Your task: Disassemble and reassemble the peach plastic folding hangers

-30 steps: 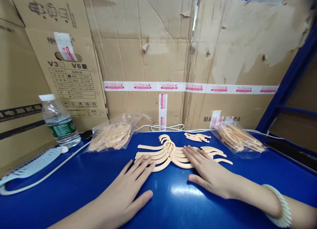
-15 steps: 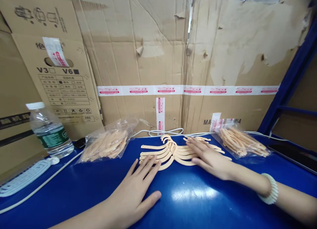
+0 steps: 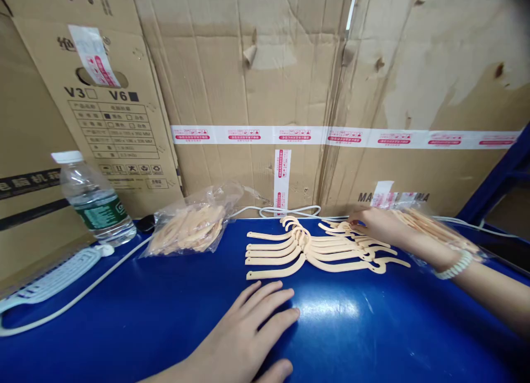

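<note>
Several beige plastic hangers [image 3: 275, 253] lie in an overlapping row on the blue table, their hooks at the back middle. More beige hanger pieces [image 3: 376, 256] with curved ends lie over the tips of their right arms. My left hand [image 3: 252, 333] rests near the table's front, just short of the hangers, fingers spread and holding nothing. At the back right, my right hand [image 3: 379, 225] has its fingers curled and pinched on the end of a hanger piece [image 3: 339, 227]. Its fingertips are partly hidden.
Clear bags of beige hanger parts stand left [image 3: 188, 228] and right [image 3: 434, 228]. A water bottle [image 3: 99, 206], a pale blue slotted object [image 3: 53, 281] and a white cable [image 3: 95, 286] are at left. Cardboard sheets [image 3: 232, 85] wall the back; a dark flat object [image 3: 507, 256] lies far right.
My left hand has drawn back off the hangers toward the front. My right hand has moved right and back from the hangers' right arms, its fingers now curled. The view has tilted down.
</note>
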Demonstrator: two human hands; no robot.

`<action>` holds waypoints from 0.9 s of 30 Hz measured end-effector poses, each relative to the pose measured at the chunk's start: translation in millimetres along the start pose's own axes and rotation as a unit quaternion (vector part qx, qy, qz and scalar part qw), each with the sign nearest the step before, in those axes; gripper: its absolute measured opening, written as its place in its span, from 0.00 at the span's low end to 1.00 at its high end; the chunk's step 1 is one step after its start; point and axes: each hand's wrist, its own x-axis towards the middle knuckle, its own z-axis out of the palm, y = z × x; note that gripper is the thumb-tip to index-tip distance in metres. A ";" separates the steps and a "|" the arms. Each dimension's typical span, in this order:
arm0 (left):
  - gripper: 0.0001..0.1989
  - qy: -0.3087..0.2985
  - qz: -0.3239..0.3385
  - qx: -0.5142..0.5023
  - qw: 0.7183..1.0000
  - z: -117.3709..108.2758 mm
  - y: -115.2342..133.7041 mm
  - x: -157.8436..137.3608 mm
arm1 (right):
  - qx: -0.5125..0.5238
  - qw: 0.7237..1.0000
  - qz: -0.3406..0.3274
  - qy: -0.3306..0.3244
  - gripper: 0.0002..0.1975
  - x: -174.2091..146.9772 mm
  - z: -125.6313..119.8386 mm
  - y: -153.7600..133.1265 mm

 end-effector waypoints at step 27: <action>0.11 0.088 -0.223 -0.493 0.837 -20.6 22.1 14.4 | 0.756 0.573 0.141 -0.284 0.24 -78.6 -18.6 -201.7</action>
